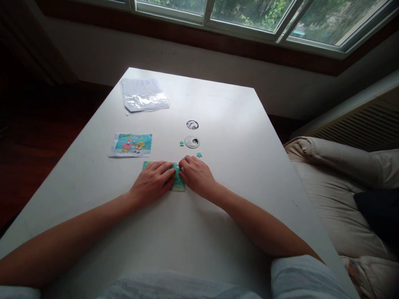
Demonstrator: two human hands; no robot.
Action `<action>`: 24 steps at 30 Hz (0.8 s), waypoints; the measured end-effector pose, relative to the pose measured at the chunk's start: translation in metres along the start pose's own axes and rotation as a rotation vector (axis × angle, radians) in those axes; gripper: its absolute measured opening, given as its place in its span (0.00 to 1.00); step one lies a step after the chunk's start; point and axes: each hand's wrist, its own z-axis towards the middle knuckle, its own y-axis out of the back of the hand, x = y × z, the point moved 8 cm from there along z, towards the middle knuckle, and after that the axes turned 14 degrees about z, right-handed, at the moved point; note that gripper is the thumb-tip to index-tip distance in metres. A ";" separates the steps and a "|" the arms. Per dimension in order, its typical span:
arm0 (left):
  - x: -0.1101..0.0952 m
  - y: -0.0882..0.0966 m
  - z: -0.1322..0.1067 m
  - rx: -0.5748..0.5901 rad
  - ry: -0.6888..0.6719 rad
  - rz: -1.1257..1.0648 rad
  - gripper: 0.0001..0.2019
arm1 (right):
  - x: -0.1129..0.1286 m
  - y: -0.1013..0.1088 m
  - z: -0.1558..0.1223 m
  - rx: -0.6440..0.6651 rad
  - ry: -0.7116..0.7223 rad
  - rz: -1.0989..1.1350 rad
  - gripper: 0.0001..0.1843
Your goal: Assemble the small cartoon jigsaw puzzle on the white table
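Observation:
A partly covered green jigsaw puzzle [178, 186] lies flat on the white table. Across its left and middle part rests my left hand [154, 179], its fingers stretched out and lying on the pieces. At the puzzle's upper right edge my right hand [196, 173] has its fingers curled in a pinch on a puzzle piece, mostly hidden by the fingers. Two loose green pieces lie just beyond my hands: one puzzle piece [182, 143] beside the round table fitting, another loose piece [199, 154] above my right hand.
Left of the puzzle lies a printed cartoon picture [134, 144]. Papers in a clear plastic sleeve [145, 95] sit at the table's far left. Two round fittings, a near one [190, 142] and a far one [192, 124], are set in the white table [233, 124]. A beige sofa [332, 193] stands right.

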 end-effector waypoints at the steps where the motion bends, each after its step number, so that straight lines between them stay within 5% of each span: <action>1: 0.000 0.000 0.000 -0.001 -0.002 -0.003 0.13 | -0.003 -0.001 0.001 -0.004 0.000 0.030 0.07; 13: 0.000 -0.001 -0.003 -0.019 -0.033 -0.026 0.14 | -0.022 -0.005 0.007 -0.061 -0.064 0.469 0.03; 24: -0.004 0.000 -0.002 0.010 -0.084 -0.020 0.15 | -0.018 -0.002 0.005 0.053 -0.054 0.398 0.05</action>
